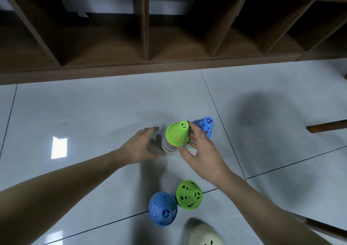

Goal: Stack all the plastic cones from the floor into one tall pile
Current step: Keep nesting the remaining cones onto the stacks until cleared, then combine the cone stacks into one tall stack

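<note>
A tall pile of many-coloured cones topped by a green cone [177, 134] stands on the floor at centre. My right hand [200, 151] grips this pile from the right side, fingers on the green top. Behind it stands a second pile topped by a blue cone [205, 125], partly hidden by my fingers. My left hand [139, 145] hovers open just left of the green-topped pile, apart from it and blurred. Nearer to me, a green-topped short pile [188, 194] and a blue cone [162, 209] sit side by side on the tiles.
A brown wooden shelf unit [146, 38] with open compartments runs along the far side. A wooden leg [326, 126] juts in at the right, another bar [326, 227] at lower right. A cream shoe [204, 235] is at the bottom edge. Glossy grey tiles [84, 113] spread to the left.
</note>
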`<state>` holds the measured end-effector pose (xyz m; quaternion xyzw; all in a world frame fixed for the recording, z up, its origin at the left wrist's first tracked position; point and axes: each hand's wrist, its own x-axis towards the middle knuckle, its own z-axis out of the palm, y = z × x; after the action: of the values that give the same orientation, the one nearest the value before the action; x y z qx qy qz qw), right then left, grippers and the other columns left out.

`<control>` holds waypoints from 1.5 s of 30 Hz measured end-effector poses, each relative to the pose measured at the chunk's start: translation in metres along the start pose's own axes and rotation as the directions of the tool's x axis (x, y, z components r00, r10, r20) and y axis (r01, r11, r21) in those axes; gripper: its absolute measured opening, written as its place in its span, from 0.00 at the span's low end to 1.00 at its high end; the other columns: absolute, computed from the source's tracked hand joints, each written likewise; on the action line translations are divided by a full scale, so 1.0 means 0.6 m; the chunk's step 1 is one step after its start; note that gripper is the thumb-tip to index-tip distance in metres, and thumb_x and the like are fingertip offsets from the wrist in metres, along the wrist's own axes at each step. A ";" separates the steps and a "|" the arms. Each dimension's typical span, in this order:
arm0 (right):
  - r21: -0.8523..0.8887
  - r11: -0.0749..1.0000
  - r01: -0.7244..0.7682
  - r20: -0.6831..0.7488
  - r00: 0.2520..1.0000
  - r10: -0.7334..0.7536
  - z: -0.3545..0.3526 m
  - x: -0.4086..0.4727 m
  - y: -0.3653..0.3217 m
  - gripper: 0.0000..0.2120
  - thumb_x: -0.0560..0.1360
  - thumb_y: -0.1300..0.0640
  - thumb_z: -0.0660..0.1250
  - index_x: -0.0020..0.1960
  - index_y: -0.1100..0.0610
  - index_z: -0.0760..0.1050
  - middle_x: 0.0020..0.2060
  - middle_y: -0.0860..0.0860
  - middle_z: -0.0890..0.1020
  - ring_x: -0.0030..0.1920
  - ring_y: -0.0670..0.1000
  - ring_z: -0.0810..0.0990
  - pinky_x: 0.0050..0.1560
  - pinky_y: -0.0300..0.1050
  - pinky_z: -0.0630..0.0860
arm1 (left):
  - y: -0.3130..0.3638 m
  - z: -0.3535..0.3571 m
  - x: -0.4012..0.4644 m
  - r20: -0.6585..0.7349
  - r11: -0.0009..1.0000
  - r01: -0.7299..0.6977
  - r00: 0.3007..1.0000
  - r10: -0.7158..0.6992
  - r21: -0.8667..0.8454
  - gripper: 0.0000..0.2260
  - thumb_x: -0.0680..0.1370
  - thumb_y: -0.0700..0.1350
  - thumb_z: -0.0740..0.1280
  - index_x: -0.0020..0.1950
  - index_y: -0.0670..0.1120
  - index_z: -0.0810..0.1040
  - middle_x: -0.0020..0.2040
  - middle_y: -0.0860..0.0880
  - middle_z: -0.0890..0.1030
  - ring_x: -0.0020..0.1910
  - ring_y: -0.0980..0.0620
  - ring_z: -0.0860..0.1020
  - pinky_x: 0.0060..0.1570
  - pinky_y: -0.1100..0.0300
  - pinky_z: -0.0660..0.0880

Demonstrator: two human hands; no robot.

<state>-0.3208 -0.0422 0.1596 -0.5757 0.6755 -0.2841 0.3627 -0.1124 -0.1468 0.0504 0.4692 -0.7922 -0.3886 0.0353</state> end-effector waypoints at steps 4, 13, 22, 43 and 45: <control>0.016 0.999 0.032 -0.018 0.999 -0.032 0.003 0.003 0.007 0.31 0.75 0.54 0.70 0.75 0.53 0.63 0.66 0.47 0.76 0.64 0.46 0.77 0.65 0.48 0.77 | 0.002 0.031 0.028 -0.084 0.997 -0.064 0.995 0.061 -0.033 0.41 0.63 0.53 0.82 0.72 0.45 0.71 0.64 0.47 0.75 0.63 0.48 0.75 0.62 0.58 0.72; 0.015 0.998 0.059 -0.029 0.998 -0.059 0.010 0.004 0.009 0.30 0.75 0.52 0.69 0.74 0.54 0.66 0.66 0.47 0.75 0.64 0.45 0.76 0.63 0.33 0.72 | -0.001 0.095 0.060 -0.132 0.996 -0.090 0.988 0.085 -0.027 0.29 0.62 0.56 0.78 0.60 0.52 0.76 0.52 0.54 0.78 0.51 0.50 0.77 0.48 0.63 0.67; -0.026 0.999 0.047 -0.049 0.998 -0.048 0.011 0.001 0.014 0.29 0.76 0.59 0.71 0.74 0.52 0.66 0.63 0.47 0.74 0.62 0.44 0.76 0.64 0.35 0.73 | 0.012 0.109 0.066 -0.203 0.995 -0.100 0.974 0.098 0.003 0.31 0.61 0.53 0.79 0.62 0.47 0.79 0.55 0.50 0.79 0.53 0.53 0.72 0.51 0.66 0.62; -0.147 0.989 0.004 -0.088 0.996 -0.017 0.023 -0.023 0.014 0.26 0.70 0.37 0.67 0.66 0.38 0.70 0.57 0.39 0.71 0.57 0.43 0.75 0.54 0.47 0.78 | -0.009 0.115 0.048 -0.133 0.984 -0.173 0.977 0.166 -0.042 0.32 0.67 0.59 0.72 0.69 0.50 0.73 0.59 0.53 0.77 0.59 0.51 0.75 0.60 0.59 0.70; -0.101 0.995 0.013 -0.084 0.996 -0.021 0.024 -0.026 0.011 0.25 0.70 0.39 0.69 0.66 0.39 0.71 0.58 0.41 0.72 0.58 0.44 0.75 0.55 0.47 0.78 | -0.004 0.104 0.029 -0.186 0.980 -0.161 0.973 0.138 -0.115 0.31 0.66 0.55 0.75 0.67 0.48 0.74 0.58 0.52 0.78 0.58 0.52 0.75 0.57 0.58 0.73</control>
<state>-0.3115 -0.0251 0.1488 -0.5863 0.6988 -0.2770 0.3018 -0.1469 -0.1243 0.0001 0.4374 -0.7924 -0.3920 0.1649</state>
